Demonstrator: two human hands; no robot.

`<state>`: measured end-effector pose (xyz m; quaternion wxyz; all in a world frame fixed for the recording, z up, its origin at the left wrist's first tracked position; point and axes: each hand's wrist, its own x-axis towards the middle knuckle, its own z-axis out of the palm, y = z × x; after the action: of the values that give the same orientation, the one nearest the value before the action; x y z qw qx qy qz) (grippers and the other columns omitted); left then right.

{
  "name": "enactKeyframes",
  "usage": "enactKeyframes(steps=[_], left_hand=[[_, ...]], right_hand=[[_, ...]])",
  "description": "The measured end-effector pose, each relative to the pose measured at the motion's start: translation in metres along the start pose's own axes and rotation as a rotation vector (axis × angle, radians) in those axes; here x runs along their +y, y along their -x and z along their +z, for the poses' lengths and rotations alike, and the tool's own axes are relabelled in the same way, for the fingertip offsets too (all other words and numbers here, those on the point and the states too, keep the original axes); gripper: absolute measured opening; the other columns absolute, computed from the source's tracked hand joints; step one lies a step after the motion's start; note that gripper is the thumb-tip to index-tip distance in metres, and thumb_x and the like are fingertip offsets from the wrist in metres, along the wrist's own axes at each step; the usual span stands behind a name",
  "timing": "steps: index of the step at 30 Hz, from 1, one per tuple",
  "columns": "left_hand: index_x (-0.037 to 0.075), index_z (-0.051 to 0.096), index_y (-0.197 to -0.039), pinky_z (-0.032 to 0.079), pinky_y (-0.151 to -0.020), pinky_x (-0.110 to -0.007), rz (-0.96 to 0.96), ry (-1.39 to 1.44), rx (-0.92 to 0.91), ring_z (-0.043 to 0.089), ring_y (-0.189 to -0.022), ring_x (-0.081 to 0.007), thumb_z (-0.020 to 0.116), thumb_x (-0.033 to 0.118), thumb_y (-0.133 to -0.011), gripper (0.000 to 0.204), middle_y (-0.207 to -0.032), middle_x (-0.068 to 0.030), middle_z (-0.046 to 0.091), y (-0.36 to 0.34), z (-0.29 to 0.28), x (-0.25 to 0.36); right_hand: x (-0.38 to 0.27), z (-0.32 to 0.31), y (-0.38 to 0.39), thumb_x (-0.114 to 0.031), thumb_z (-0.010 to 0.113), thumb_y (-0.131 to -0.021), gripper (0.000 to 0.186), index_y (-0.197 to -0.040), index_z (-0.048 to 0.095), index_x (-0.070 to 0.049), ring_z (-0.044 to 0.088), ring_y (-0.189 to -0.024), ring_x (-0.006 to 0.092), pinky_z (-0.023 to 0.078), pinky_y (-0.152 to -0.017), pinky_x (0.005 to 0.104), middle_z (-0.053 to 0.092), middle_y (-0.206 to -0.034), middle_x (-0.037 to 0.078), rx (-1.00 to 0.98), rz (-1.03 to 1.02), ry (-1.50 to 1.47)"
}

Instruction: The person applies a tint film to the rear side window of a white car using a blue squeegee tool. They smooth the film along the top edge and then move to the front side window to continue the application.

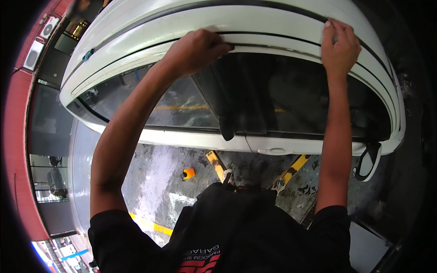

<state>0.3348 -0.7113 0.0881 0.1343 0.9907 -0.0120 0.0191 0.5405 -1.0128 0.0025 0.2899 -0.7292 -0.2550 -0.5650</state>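
Observation:
A white car (268, 20) fills the upper view, with dark strips running along its roof and above its side windows. My left hand (198, 51) is closed at the roof edge above the window. A small dark bit shows at its thumb tip, but what the curled fingers hold, if anything, is hidden. Further right, my right hand (340, 48) rests on the roof with bent fingers somewhat apart. Its fingertips reach the upper black roof strip (314, 16). Beneath both arms lies the dark side window glass (291, 91).
A small blue item (88, 55) sits on the roof at far left. The side mirror (367, 162) juts out at right. On the floor are an orange container (188, 173) and two yellow-black bars (215, 164) near my feet. A red-and-grey building front (20, 113) stands left.

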Motion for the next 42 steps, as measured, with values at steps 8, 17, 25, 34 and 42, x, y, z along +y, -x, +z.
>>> enactKeyframes(steps=[8, 17, 25, 34, 42], left_hand=[[0.004, 0.075, -0.103, 0.055, -0.074, -0.046, 0.037, -0.109, 0.094, 0.072, -0.078, -0.0333, 0.061, 0.031, -0.102, 0.031, -0.085, -0.017, 0.074, 0.019, -0.01, -0.022], [0.002, 0.076, -0.103, 0.051, -0.065, -0.04, -0.026, -0.082, 0.118, 0.063, -0.063, -0.0215, 0.063, 0.026, -0.103, 0.028, -0.075, -0.0145, 0.07, 0.018, 0.0, -0.006], [0.004, 0.076, -0.104, 0.053, -0.073, -0.046, -0.078, 0.112, 0.081, 0.069, -0.076, -0.037, 0.064, 0.034, -0.099, 0.032, -0.082, -0.0191, 0.072, 0.015, -0.004, -0.011], [0.003, 0.076, -0.105, 0.052, -0.068, -0.042, -0.061, -0.06, 0.161, 0.065, -0.069, -0.0265, 0.063, 0.029, -0.102, 0.029, -0.077, -0.0153, 0.07, 0.024, 0.007, -0.011], [0.0, 0.075, -0.106, 0.053, -0.07, -0.038, -0.035, -0.023, 0.251, 0.067, -0.07, -0.0205, 0.063, 0.027, -0.103, 0.03, -0.083, -0.0152, 0.073, 0.013, 0.025, 0.003]], right_hand=[[-0.003, 0.002, 0.001, -0.031, 0.068, -0.095, 0.02, -0.104, 0.08, -0.017, 0.069, -0.097, 0.0223, 0.046, -0.097, 0.0405, 0.073, -0.106, -0.003, 0.025, 0.013, 0.017], [-0.015, -0.006, 0.001, -0.024, 0.069, -0.095, 0.017, -0.104, 0.081, -0.014, 0.072, -0.091, 0.024, 0.053, -0.086, 0.0379, 0.075, -0.103, 0.001, -0.007, 0.004, 0.031], [-0.004, 0.003, -0.001, -0.029, 0.069, -0.094, 0.019, -0.103, 0.079, -0.016, 0.069, -0.097, 0.0227, 0.046, -0.096, 0.0407, 0.073, -0.106, -0.002, 0.0, 0.031, -0.009], [-0.005, -0.004, 0.001, -0.027, 0.069, -0.097, 0.018, -0.104, 0.08, -0.016, 0.072, -0.095, 0.0236, 0.052, -0.088, 0.0373, 0.075, -0.104, 0.0, 0.025, -0.037, 0.082], [-0.013, -0.008, -0.002, -0.025, 0.069, -0.096, 0.017, -0.103, 0.081, -0.015, 0.072, -0.09, 0.0244, 0.054, -0.084, 0.038, 0.074, -0.101, 0.001, -0.01, 0.009, 0.042]])
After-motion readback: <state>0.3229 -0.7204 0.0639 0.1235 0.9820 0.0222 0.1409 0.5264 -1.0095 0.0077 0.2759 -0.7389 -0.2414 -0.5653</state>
